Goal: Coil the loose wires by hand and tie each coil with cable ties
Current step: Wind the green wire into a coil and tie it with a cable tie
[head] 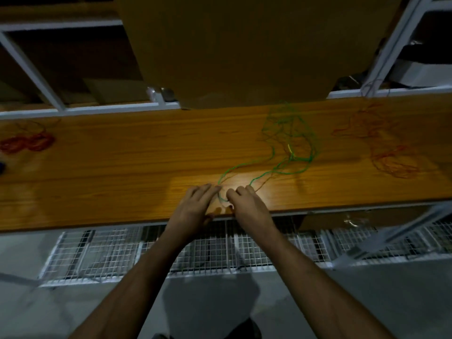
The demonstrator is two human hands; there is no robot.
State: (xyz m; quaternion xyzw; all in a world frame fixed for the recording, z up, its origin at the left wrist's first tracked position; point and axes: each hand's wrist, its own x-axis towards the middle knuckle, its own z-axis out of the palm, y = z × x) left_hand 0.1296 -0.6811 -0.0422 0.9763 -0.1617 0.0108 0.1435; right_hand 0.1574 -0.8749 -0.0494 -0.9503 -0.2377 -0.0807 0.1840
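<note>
Wooden tabletop (122, 167) under dim light, both hands at its near edge on a green wire (288, 143).
Head view: left hand (195, 204) and right hand (247, 204) sit close together — each pinching a strand of the green wire, a small loop between them; its loose tangle lies beyond, right of centre. Coiled red wire (27, 143) lies far left — a loose orange-red wire (381, 148) far right.

A long wooden bench top (122, 167) runs across the room on a white metal frame (56, 106). A big cardboard box (244, 45) stands at its far edge. Below the near edge, white wire mesh panels (110, 250) lean above a grey floor (29, 309).
</note>
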